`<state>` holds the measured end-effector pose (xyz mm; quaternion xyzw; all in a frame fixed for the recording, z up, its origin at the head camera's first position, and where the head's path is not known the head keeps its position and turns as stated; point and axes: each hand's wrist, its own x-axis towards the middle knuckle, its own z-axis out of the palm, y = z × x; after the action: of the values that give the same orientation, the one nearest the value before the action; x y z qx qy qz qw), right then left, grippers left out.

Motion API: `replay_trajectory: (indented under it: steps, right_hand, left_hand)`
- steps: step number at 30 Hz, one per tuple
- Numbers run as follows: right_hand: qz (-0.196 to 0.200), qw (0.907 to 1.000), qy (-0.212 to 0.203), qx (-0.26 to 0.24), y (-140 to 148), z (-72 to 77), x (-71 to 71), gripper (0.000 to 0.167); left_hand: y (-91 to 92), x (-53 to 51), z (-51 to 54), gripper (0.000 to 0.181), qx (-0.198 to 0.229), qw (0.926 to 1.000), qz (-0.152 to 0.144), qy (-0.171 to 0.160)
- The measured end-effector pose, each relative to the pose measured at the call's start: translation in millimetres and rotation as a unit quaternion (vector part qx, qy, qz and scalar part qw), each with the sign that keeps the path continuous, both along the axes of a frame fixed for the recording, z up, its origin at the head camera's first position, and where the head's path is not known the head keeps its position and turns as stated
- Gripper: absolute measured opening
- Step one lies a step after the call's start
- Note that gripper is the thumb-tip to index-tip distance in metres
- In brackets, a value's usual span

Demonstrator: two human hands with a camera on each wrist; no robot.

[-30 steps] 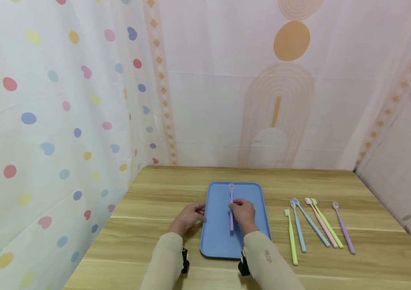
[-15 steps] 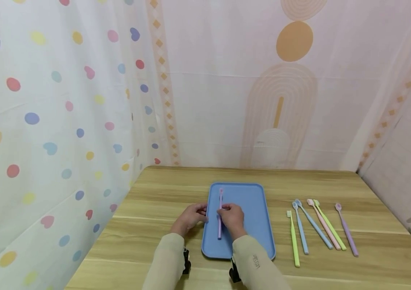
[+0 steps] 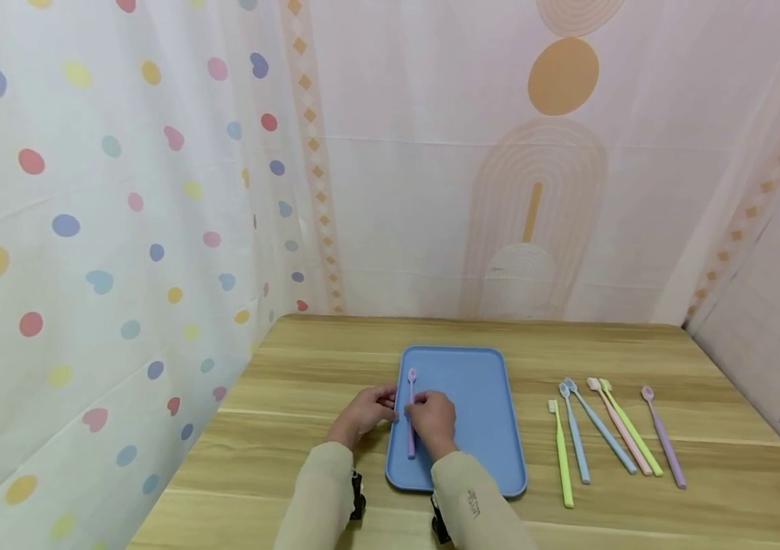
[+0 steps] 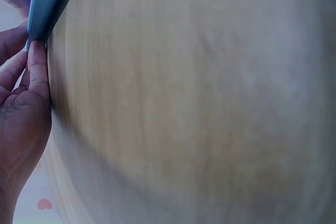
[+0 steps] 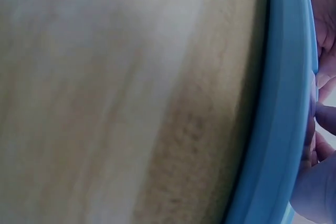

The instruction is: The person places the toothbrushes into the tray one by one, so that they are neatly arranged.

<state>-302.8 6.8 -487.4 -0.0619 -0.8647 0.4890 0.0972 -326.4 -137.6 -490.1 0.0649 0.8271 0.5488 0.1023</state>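
My right hand (image 3: 434, 420) pinches a purple toothbrush (image 3: 411, 439) by its handle at the left side of the blue tray (image 3: 482, 405). The brush lies lengthwise, head pointing away, low over or on the tray floor; which of these I cannot tell. At the tray's left rim, my left hand (image 3: 369, 412) grips the edge. In the left wrist view, a finger of the left hand (image 4: 26, 124) presses the outside of the tray wall (image 4: 50, 6), with other fingers at the rim. The right wrist view shows the tray rim (image 5: 278, 103) with fingers of the right hand (image 5: 317, 190) beyond it.
Right of the tray, several toothbrushes lie on the wooden table (image 3: 293, 359): a green one (image 3: 563, 458), blue ones (image 3: 577, 439), a pink one (image 3: 623, 431), another green one (image 3: 637, 435) and a purple one (image 3: 666, 443). Patterned curtains (image 3: 396, 191) stand behind.
My right hand has moved the purple toothbrush leftward across the tray, from its middle to its left side. The left hand has stayed at the left rim.
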Motion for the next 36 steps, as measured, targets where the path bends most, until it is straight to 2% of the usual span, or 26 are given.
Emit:
replay_trajectory:
  steps: [8,14,21,26,36]
  right_hand:
    - [-0.002,0.9999,-0.014,-0.005,-2,2.7,1.9,0.017]
    - [0.014,0.9998,-0.009,-0.007,1,3.0,0.6,0.018]
    - [0.03,0.9988,-0.022,-0.032,3,5.4,1.6,0.021]
    - [0.043,0.9977,-0.027,-0.045,7,4.9,0.1,0.024]
    - [0.022,0.9972,-0.038,-0.06,25,9.4,-4.8,0.025]
  left_hand:
    - [0.0,0.3,0.3,0.058,0.001,1.0,0.001,0.001]
    - [1.1,0.0,1.1,0.058,0.005,1.0,0.003,-0.001]
    - [-0.8,0.1,1.5,0.058,-0.008,0.9999,0.006,-0.001]
    - [-2.7,-0.9,-2.3,0.056,-0.01,0.9999,0.014,0.0]
    - [-0.5,-2.7,-2.5,0.056,-0.003,0.9999,0.016,-0.001]
